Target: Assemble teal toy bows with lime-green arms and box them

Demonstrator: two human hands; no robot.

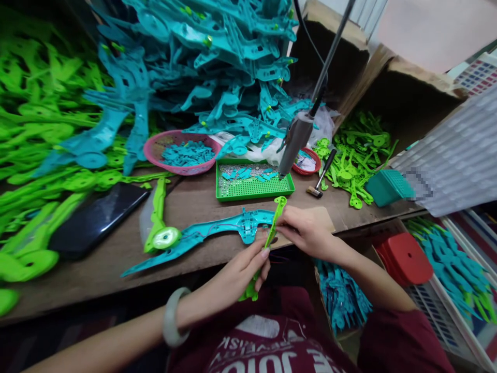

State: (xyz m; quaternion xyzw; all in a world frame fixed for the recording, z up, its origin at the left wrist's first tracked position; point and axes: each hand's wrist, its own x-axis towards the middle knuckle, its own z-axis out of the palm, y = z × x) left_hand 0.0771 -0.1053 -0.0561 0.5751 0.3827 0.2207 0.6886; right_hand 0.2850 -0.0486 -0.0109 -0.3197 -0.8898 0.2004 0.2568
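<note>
My left hand is closed around the lower part of a narrow green plastic piece, which stands at a slant over the table's front edge. The fingers of my right hand are pinched together at the upper part of that piece; anything else between them is too small to tell. Just behind my hands lies a long blue plastic part with a thin wire along it. Left of it is a green part with a round disc.
Behind are a green tray, a pink basket and a small red basket. An electric screwdriver hangs above the tray. A hammer lies right, a black phone left. Blue parts are piled high behind.
</note>
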